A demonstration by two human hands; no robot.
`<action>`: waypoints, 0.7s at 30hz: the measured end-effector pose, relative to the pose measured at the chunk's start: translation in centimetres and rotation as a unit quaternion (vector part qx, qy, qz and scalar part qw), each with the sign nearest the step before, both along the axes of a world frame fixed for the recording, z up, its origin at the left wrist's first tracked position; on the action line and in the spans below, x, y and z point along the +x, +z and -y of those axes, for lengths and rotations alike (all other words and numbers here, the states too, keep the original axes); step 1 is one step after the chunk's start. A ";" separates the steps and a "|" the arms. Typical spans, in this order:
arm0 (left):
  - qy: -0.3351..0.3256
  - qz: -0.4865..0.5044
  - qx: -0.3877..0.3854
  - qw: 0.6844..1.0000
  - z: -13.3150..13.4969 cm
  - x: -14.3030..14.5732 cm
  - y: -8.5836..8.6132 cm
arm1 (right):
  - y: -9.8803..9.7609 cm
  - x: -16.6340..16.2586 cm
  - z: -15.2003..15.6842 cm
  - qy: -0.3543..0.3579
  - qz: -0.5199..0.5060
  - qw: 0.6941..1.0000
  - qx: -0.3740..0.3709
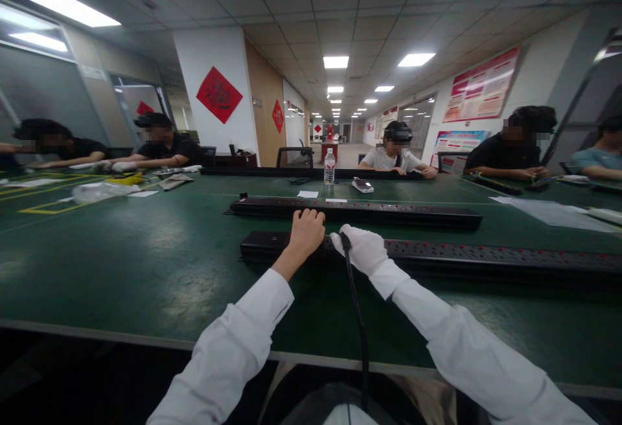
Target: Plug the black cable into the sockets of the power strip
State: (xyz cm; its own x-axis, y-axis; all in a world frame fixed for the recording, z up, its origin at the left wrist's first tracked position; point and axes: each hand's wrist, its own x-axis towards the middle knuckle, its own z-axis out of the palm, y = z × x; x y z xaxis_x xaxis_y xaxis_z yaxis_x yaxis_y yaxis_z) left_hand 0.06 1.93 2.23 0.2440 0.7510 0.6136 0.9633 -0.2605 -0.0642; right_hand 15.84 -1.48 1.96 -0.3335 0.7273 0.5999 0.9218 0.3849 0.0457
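A long black power strip (437, 253) with small red marks along its top lies across the green table in front of me. My left hand (307, 227), bare, rests over the strip near its left end, fingers curled around it. In a white glove, my right hand (362, 247) is closed on the end of a black power cord (357, 311), just right of my left hand and above the strip. The cord runs down past the table edge toward my lap. Fingers hide its tip, so I cannot tell whether it touches a socket.
A second black power strip (398, 212) lies parallel behind the first, and another dark bar (262, 171) beyond it. A water bottle (329, 167) and a small device (362, 184) stand farther back. Plastic sheeting (549, 210) lies right. Several people sit around the table.
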 end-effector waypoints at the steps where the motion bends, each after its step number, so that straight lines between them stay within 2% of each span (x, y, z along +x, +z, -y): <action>1: 0.003 0.000 -0.001 1.000 0.0 0.0 0.0 | 0.0 0.0 0.0 -0.003 0.001 1.000 -0.002; 11: 0.012 0.003 0.018 1.000 0.1 0.1 -0.1 | -0.2 0.2 -0.3 0.009 -0.006 1.000 0.019; 21: 0.005 0.001 0.010 1.000 0.2 0.0 0.0 | 0.2 0.1 0.1 0.001 0.000 1.000 -0.002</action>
State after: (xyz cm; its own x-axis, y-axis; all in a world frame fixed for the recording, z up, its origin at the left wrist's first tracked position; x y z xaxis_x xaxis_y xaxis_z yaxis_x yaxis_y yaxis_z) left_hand 0.08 1.76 2.22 0.2350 0.7413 0.6286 0.9661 -0.2490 -0.0675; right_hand 15.92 -1.57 2.13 -0.3345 0.7289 0.5973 0.9210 0.3872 0.0433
